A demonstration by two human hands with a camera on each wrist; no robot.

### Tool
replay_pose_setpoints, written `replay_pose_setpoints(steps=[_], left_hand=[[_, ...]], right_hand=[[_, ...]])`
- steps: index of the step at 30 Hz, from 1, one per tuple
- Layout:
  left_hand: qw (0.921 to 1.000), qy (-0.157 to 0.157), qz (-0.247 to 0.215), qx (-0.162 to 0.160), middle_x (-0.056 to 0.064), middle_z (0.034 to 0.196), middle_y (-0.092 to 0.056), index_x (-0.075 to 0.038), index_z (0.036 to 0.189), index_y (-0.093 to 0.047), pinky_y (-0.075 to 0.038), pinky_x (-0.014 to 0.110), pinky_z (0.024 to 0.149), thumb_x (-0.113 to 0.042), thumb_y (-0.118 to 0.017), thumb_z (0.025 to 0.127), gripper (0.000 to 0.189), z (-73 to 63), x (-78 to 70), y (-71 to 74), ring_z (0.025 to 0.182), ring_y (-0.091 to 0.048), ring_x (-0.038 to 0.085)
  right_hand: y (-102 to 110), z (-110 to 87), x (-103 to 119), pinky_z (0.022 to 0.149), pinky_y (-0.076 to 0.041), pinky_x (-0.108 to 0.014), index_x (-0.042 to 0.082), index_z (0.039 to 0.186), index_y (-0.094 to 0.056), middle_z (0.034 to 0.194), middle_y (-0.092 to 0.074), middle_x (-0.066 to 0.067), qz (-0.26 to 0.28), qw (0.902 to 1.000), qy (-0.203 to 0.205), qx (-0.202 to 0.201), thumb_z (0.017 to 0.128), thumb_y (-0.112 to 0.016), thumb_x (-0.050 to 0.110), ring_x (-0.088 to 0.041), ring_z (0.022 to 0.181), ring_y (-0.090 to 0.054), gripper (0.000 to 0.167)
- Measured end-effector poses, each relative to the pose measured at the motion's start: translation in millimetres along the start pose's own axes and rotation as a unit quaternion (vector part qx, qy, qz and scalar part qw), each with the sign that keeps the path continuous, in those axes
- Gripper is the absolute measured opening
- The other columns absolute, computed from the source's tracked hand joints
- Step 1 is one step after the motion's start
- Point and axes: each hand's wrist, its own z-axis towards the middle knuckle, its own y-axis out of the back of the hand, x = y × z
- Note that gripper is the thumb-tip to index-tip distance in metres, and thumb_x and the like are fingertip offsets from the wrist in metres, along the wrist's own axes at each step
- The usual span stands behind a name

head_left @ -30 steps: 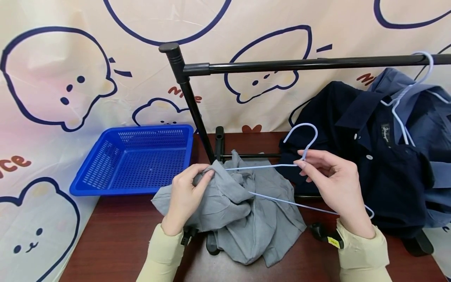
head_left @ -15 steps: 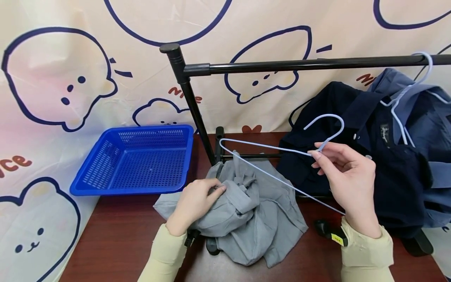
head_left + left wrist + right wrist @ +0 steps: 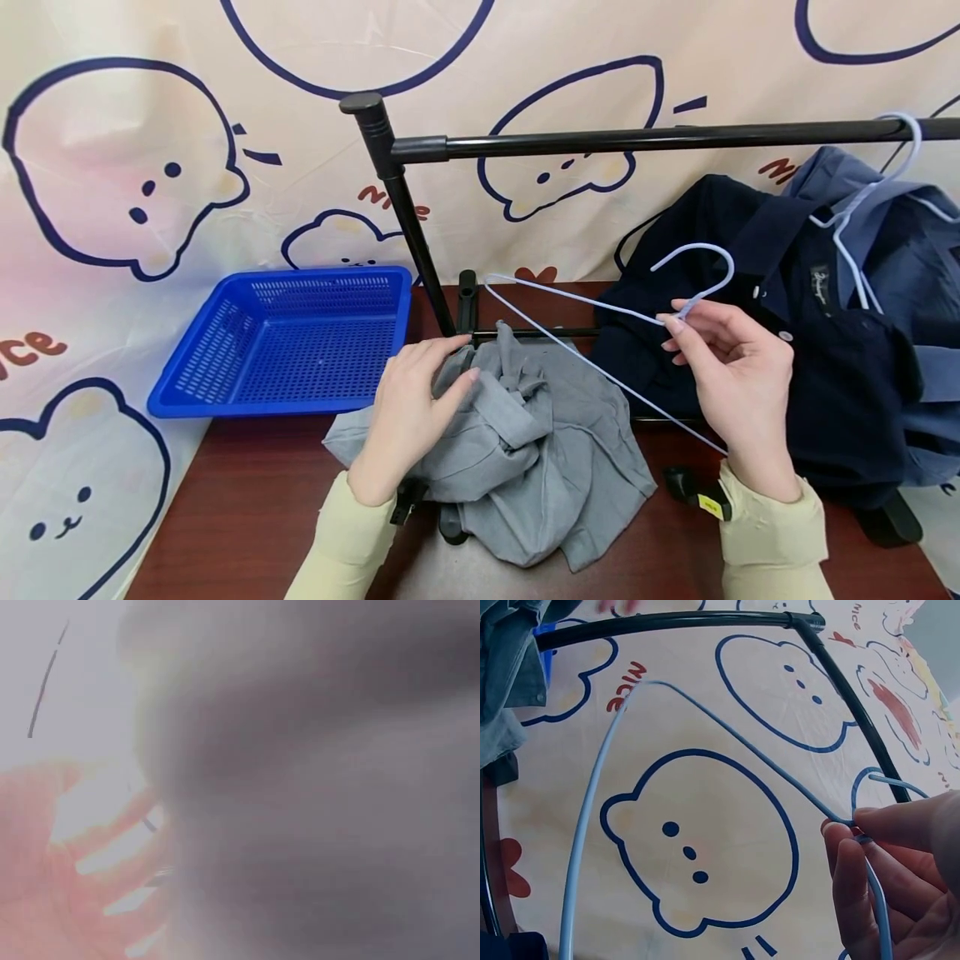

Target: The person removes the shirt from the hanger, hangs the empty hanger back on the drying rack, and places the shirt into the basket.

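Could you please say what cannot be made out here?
Head view: right end of the pale-blue wire hanger, behind the right hand.
Head view: script on the black rectangular shirt label, too small.
Head view: right end of the black tubular rack, cut off by the edge.
Left wrist view: several fingertips of the left hand, behind an unidentifiable grey blur.
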Motion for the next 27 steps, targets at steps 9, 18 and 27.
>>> replay_pose_setpoints(steps=[9,18,27], left_hand=[[0.9936,-0.084,-0.043,-0.062,0.000,0.141,-0.060,-0.016,0.144,-0.060,-0.040,0.048,0.103,-0.034,-0.072,0.095,0.053,29.9,-26.2,30.7,0.129,-0.053,0.021],[0.9694,-0.203,-0.058,-0.126,0.010,0.147,-0.054,-0.004,0.142,-0.058,-0.033,0.049,0.113,-0.033,-0.073,0.095,0.058,69.9,-52.8,50.7,0.137,-0.048,0.029],[0.9405,-0.290,-0.013,-0.176,0.021,0.146,-0.053,0.002,0.139,-0.058,-0.031,0.047,0.114,-0.031,-0.077,0.090,0.062,115.7,-76.1,70.4,0.139,-0.044,0.031]], right_hand=[[-6,1.1,-3,0.063,-0.055,-0.019,-0.008,0.108,-0.073,0.106,-0.075,-0.009,-0.017,0.9998,-0.002,-0.004,0.091,-0.072,-0.006,-0.011,0.069,-0.069,0.017],[-8,1.7,-3,0.063,-0.055,-0.019,-0.007,0.110,-0.073,0.104,-0.076,-0.011,-0.018,0.9998,0.000,-0.003,0.092,-0.071,-0.007,-0.011,0.069,-0.069,0.018],[-6,3.4,-11,0.063,-0.055,-0.019,-0.004,0.111,-0.075,0.103,-0.076,-0.012,-0.023,0.9996,-0.010,-0.009,0.093,-0.073,0.000,-0.012,0.070,-0.070,0.018]])
